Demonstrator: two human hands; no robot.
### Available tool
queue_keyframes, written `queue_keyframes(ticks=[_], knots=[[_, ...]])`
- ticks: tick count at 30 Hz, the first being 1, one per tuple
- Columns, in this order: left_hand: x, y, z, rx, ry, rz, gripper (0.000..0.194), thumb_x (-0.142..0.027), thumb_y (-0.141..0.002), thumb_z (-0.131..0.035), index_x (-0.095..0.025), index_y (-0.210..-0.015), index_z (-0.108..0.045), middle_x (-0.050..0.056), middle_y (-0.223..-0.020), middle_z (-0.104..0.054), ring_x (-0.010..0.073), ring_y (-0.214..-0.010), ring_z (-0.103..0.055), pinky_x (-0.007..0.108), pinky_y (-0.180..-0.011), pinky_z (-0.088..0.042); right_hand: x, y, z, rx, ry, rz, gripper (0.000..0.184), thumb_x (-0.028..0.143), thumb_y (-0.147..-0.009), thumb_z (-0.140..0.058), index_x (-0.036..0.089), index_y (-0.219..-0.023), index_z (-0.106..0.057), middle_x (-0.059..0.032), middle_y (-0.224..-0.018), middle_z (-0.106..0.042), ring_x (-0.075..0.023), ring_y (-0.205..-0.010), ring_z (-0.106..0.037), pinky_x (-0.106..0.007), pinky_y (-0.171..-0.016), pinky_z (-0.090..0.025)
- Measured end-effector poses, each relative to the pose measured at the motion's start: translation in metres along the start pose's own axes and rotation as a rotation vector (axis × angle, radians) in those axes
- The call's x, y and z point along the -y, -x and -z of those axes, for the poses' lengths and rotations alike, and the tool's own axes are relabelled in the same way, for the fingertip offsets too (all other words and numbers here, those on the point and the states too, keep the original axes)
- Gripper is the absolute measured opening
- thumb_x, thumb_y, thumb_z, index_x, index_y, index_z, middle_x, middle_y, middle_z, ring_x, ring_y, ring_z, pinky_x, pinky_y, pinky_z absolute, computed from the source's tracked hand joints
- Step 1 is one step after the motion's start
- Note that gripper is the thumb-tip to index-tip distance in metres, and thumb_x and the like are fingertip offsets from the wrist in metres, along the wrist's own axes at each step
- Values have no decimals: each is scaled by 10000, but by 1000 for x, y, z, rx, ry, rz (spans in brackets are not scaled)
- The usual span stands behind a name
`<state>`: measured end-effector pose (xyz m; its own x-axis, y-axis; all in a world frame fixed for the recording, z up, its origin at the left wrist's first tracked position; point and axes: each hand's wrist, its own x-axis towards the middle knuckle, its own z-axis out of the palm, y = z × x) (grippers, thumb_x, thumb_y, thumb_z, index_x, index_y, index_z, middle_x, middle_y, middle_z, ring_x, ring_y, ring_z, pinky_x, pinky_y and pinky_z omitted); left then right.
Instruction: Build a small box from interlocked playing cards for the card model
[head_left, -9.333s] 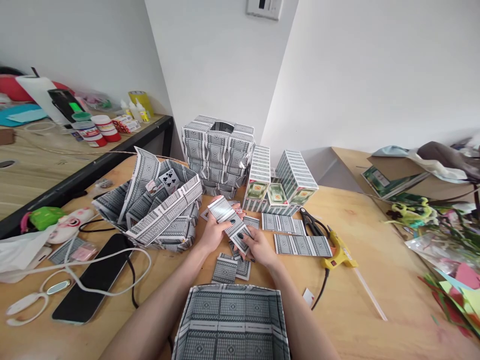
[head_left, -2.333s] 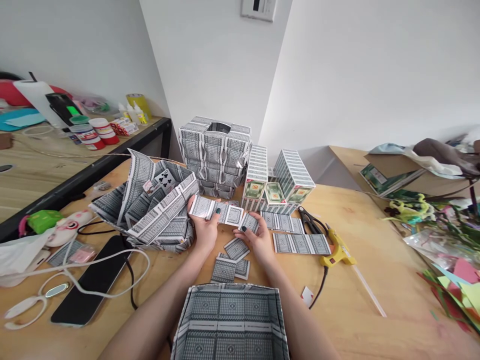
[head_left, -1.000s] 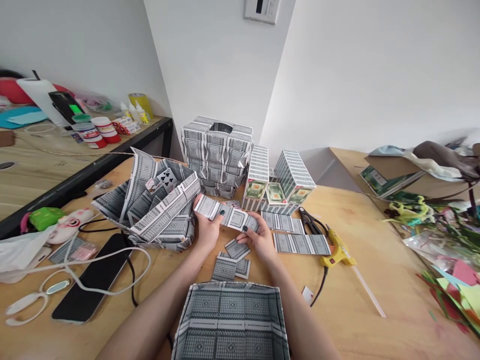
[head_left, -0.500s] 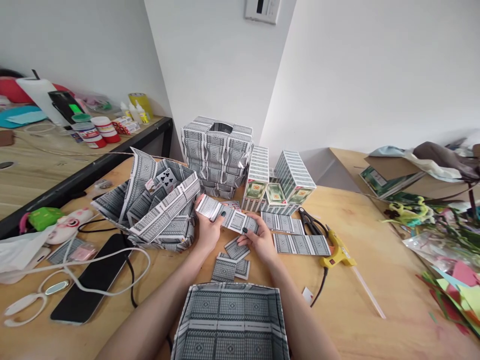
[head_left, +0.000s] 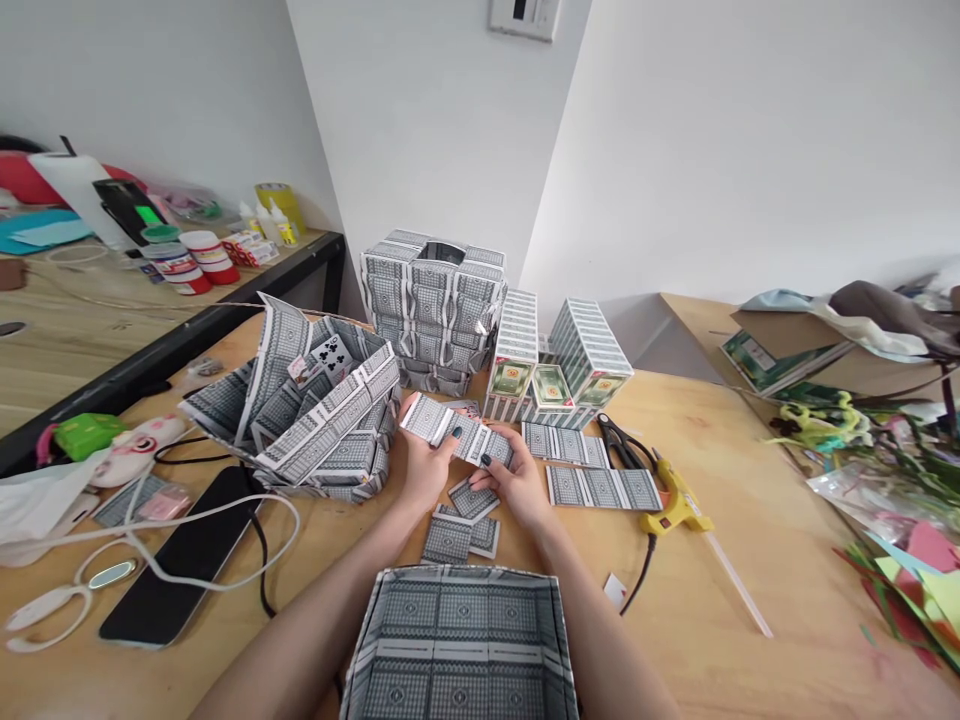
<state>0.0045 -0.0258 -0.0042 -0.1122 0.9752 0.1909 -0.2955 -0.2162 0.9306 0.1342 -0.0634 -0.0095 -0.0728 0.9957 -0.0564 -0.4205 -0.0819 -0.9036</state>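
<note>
Between my two hands is a strip of joined playing cards [head_left: 471, 436], grey patterned backs facing up. My left hand [head_left: 427, 462] grips its left part, thumb on top. At the right end, my right hand [head_left: 517, 480] closes on the strip with thumb and fingers. Below it lie several loose playing cards [head_left: 448, 540] on the table. Right of my right hand are two rows of cards [head_left: 604, 489] laid side by side. Close to me stands an open box made of cards [head_left: 459, 640]. A larger card-built basket [head_left: 330, 420] with loose cards inside is left of my left hand.
Behind the strip stand a tall card-covered box [head_left: 435, 310] and card packs in stacks [head_left: 589, 350]. To the right lie black scissors [head_left: 622, 440] and a yellow glue gun [head_left: 675, 505] with its cord. A phone [head_left: 184, 560] and white cable lie left.
My left hand has shifted slightly to the right along the strip, and the strip's visible right part looks shorter. Both hands keep hold of it.
</note>
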Motion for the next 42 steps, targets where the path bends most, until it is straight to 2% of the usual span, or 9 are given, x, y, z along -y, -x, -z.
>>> queue_keyframes(ticks=[9,18,25,31,33,35,38,40,42], knots=[[-2,3,-6,60,56,30,824,-224,-726,-610,-264,-1337,-57,95,-1100,-605,241,-998,-599,478,-867,-469,-1,-1,-1,18,-9,15,471,284,-726,-639,255,-1125,-390,6,-823,-615,-136,-601,-668,-296,-586,-585],[-2,6,-7,51,115,74,763,-172,-735,-581,-261,-1322,-100,102,-1109,-608,233,-937,-626,423,-766,-525,2,1,-5,18,32,23,479,300,-731,-626,259,-1132,-366,12,-823,-603,-141,-636,-667,-307,-620,-585],[0,10,-7,84,58,104,725,-257,-763,-582,-270,-1335,-135,106,-1121,-607,238,-946,-624,404,-739,-537,-3,0,-4,1,96,36,452,316,-745,-596,267,-1123,-353,35,-732,-592,-153,-568,-654,-302,-536,-576],[-4,1,0,122,129,141,829,-210,-747,-594,-316,-1349,-35,100,-1118,-608,232,-947,-624,404,-739,-536,-3,2,-6,66,159,25,594,312,-759,-567,289,-1243,-222,23,-803,-582,-139,-548,-638,-318,-525,-564],[-5,-3,3,138,171,156,860,-182,-732,-602,-332,-1346,-20,92,-1120,-608,230,-957,-620,415,-752,-531,-2,1,-6,26,251,80,635,272,-725,-604,294,-1252,-250,-32,-970,-561,-144,-593,-634,-340,-538,-563],[-5,-6,4,135,201,155,878,-162,-718,-611,-339,-1345,-23,86,-1116,-611,230,-972,-613,427,-769,-523,-1,0,-2,-56,421,186,587,237,-689,-639,277,-1210,-373,-77,-1114,-498,-189,-755,-629,-365,-599,-561],[-5,-8,5,115,222,140,882,-150,-710,-614,-323,-1351,-33,83,-1073,-632,231,-977,-611,437,-792,-511,-1,-3,6,-143,697,372,526,214,-639,-690,246,-1134,-516,-88,-1165,-465,-270,-1082,-487,-434,-848,-480],[-5,-7,5,112,231,144,868,-141,-715,-605,-315,-1352,-43,77,-1041,-644,229,-965,-616,438,-794,-509,-2,-4,11,-149,821,422,558,230,-622,-710,245,-1150,-530,-87,-1140,-485,-279,-1108,-453,-463,-931,-406],[-4,-7,5,114,236,157,850,-134,-719,-595,-311,-1352,-55,70,-1015,-651,226,-940,-626,435,-787,-512,-4,-4,14,-133,906,414,584,266,-633,-705,248,-1185,-517,-86,-1078,-522,-273,-1013,-507,-463,-898,-420]])
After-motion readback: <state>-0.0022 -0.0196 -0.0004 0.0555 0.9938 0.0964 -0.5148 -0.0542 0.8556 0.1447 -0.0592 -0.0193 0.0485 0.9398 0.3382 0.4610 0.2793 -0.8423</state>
